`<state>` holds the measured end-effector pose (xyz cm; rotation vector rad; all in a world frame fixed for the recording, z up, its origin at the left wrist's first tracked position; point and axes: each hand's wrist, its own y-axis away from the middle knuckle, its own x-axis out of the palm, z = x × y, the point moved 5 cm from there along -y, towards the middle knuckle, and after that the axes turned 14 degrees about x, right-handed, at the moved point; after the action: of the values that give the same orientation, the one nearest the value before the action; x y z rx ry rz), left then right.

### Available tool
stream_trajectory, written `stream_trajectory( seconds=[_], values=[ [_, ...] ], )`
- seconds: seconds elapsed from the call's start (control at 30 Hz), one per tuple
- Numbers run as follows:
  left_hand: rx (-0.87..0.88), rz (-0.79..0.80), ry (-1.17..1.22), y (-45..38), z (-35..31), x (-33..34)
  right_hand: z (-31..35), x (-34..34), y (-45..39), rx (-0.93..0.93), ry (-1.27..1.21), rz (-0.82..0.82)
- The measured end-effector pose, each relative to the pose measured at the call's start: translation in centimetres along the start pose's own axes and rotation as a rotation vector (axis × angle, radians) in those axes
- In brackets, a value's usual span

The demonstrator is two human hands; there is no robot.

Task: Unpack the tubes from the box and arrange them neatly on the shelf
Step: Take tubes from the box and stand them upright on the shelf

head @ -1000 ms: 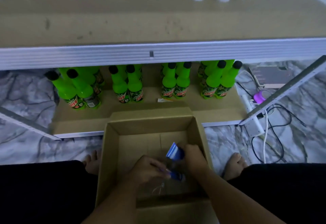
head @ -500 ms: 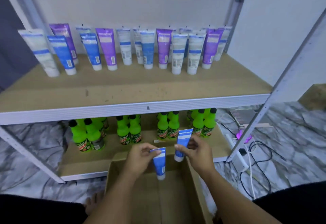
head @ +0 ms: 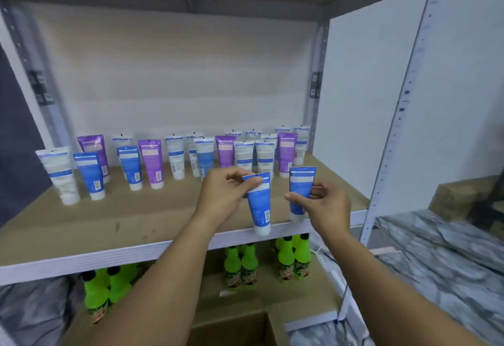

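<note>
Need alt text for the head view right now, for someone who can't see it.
Each hand holds a blue tube cap-down over the front of the wooden shelf: left hand one tube, right hand another. Standing tubes line the back; green bottles sit below.

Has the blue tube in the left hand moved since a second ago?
Yes. The blue tube rose out of the box, up to the shelf edge.

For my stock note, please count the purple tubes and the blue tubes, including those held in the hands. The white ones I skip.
Purple tubes: 4, standing on the shelf
Blue tubes standing: 3
Blue tubes held: 2, left tube in the left hand, right tube in the right hand
Total: 9
</note>
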<state>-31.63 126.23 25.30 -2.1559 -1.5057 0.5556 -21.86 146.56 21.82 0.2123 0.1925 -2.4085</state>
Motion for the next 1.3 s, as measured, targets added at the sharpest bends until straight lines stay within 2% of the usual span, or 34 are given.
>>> stream_trajectory(
  seconds=[0.2, 0.43, 0.63, 0.8, 1.03, 1.3],
  values=[
    [0.038, 0.027, -0.065, -6.2, 0.7, 5.0, 1.1, -2.3, -5.5, 0.025, 0.093, -0.066],
    [0.017, 0.083, -0.131, -9.4, 5.1, 10.1, -1.7, -3.1, -10.4, 0.066, 0.166, -0.096],
    [0.012, 0.08, -0.152, -9.1, 7.8, 11.9, -3.4, -3.5, -11.4, 0.079, 0.149, -0.115],
    [-0.025, 0.137, -0.015, -6.9, 8.8, 12.8, -3.4, -3.4, -10.3, 0.038, 0.171, -0.079],
    [-0.064, 0.082, -0.051, -3.5, 11.3, 12.8, -5.4, -3.5, -10.1, 0.033, 0.168, -0.055],
    [-0.041, 0.081, -0.079, -4.9, 12.2, 14.1, -6.0, -2.3, -12.8, 0.021, 0.203, -0.059]
  ],
)
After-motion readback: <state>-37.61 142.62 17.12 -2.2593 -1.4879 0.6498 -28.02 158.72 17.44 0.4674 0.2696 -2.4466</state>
